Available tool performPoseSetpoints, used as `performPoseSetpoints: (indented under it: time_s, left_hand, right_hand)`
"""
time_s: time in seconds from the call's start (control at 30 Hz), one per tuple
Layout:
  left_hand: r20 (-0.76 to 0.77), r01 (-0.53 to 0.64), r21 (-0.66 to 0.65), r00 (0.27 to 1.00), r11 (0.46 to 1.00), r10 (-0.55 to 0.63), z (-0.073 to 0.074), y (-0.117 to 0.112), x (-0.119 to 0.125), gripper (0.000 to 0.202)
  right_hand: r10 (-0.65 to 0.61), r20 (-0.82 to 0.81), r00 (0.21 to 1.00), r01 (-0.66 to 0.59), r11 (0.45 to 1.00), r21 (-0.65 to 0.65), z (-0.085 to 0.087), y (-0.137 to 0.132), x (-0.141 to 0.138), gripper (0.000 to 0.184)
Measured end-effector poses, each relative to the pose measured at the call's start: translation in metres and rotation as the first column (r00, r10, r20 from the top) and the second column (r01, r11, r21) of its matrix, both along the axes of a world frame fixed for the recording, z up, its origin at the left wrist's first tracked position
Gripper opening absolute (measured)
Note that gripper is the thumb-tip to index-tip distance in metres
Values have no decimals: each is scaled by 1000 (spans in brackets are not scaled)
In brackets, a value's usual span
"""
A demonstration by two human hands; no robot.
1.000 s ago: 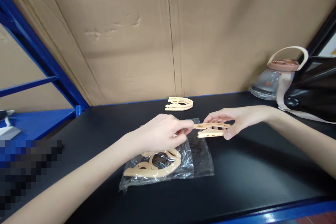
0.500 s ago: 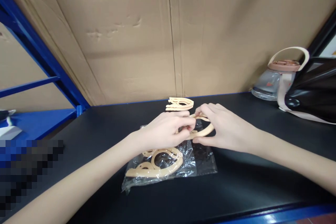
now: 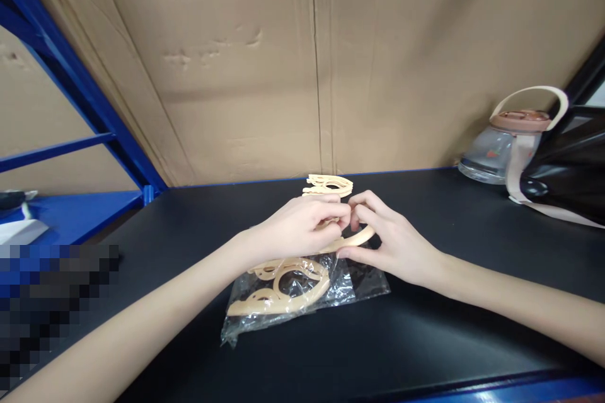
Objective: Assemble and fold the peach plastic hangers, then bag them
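Between my hands is a beige plastic folding hanger [image 3: 358,238], held just above a clear plastic bag. My left hand [image 3: 309,225] grips its left part with curled fingers that cover much of it. At its curved right end, my right hand [image 3: 385,230] pinches it between thumb and fingers. Below, the clear plastic bag [image 3: 347,283] lies on the black tabletop with another folded beige hanger [image 3: 302,302] inside. Behind my hands sits a small stack of folded beige hangers [image 3: 329,185].
A clear bottle [image 3: 491,148] with a pink lid and pale strap stands at the back right, beside a black bag [image 3: 571,164]. Cardboard [image 3: 246,75] rises behind the black tabletop [image 3: 425,340]. A blue metal frame [image 3: 127,157] and blue shelf [image 3: 85,214] are on the left.
My right hand has shifted slightly left, closer to my left hand, and its fingers are curled more around the hanger. The view has shifted a little.
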State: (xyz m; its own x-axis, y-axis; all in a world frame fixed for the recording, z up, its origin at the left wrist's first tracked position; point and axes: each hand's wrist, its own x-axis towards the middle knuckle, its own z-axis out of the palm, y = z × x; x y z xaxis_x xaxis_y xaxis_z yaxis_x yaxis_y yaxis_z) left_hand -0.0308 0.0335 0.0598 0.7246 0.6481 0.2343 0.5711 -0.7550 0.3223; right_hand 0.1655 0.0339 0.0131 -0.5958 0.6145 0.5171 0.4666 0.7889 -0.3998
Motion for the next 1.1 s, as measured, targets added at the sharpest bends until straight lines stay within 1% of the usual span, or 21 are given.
performPoseSetpoints:
  time_s: [0.07,0.13,0.17,0.23,0.33,0.43,0.5,0.57,0.6,0.63,0.67,0.73,0.77,0.8,0.83,0.87,0.9,0.97,1.0,1.03,1.1]
  left_hand:
    - [3,5,10,1000,1000,-5,0,-1,0,17]
    - [1,12,22,1000,1000,-12,0,-1,1,17]
    - [-1,11,28,1000,1000,-11,-1,-1,2,17]
    - [-13,6,36,1000,999,-6,-2,-2,4,18]
    - [-33,8,35,999,999,-7,-1,-3,6,17]
    - [-26,-28,10,999,1000,28,5,-4,-2,15]
    - [-10,-100,-38,995,994,99,9,-5,-15,25]
    - [-14,-200,-108,980,974,199,11,-5,-34,34]
    - [-34,-264,-127,965,956,262,10,-6,-44,34]
    - [-69,-350,-131,936,927,344,10,-7,-55,34]
    - [-113,-465,-110,884,878,454,8,-8,-65,33]
    - [-209,-684,-40,719,729,663,4,-11,-82,34]
    - [-246,-753,-30,643,657,726,2,-12,-90,35]
    - [-268,-796,-52,593,603,760,0,-13,-95,34]
    - [-285,-819,-91,567,567,773,-3,-13,-99,33]
    - [-292,-825,-153,564,545,772,-5,-12,-102,31]
    - [-287,-816,-230,577,530,765,-7,-12,-104,30]
    - [-246,-772,-385,614,506,750,-10,-9,-104,26]
    - [-220,-748,-442,626,496,748,-12,-7,-103,23]
    - [-193,-724,-487,635,489,748,-13,-6,-101,21]
    - [-161,-701,-518,643,491,749,-15,-4,-98,18]
  right_hand:
    - [43,19,999,-42,999,-21,-3,1,-1,28]
    - [68,79,995,-67,998,-15,-9,3,-4,34]
    - [72,113,991,-72,997,2,-11,4,-5,35]
    - [59,185,981,-72,995,65,-15,6,-9,32]
    - [3,285,958,-57,981,184,-14,8,-14,31]
    - [-63,322,945,-32,959,282,-7,9,-12,34]
    - [-135,319,938,25,945,327,-3,10,-5,39]
    - [-227,314,922,113,932,344,0,10,4,46]
    - [-257,311,915,149,932,330,1,10,8,45]
    - [-269,306,913,176,938,300,2,10,12,42]
    - [-270,300,915,193,945,263,3,11,15,36]
    - [-230,295,927,178,965,193,5,11,17,24]
    - [-194,303,933,147,974,173,6,11,17,20]
    - [-149,321,935,100,982,162,8,12,17,17]
    - [-99,349,932,47,987,155,9,13,16,16]
    - [-50,382,923,-7,989,146,10,14,15,16]
    - [-11,413,911,-50,989,136,10,15,14,16]
    - [30,453,891,-96,988,122,9,17,12,17]
    - [36,457,889,-103,987,123,8,19,11,16]
    - [35,454,890,-106,986,130,7,20,11,15]
    - [24,445,895,-104,982,157,3,21,8,16]
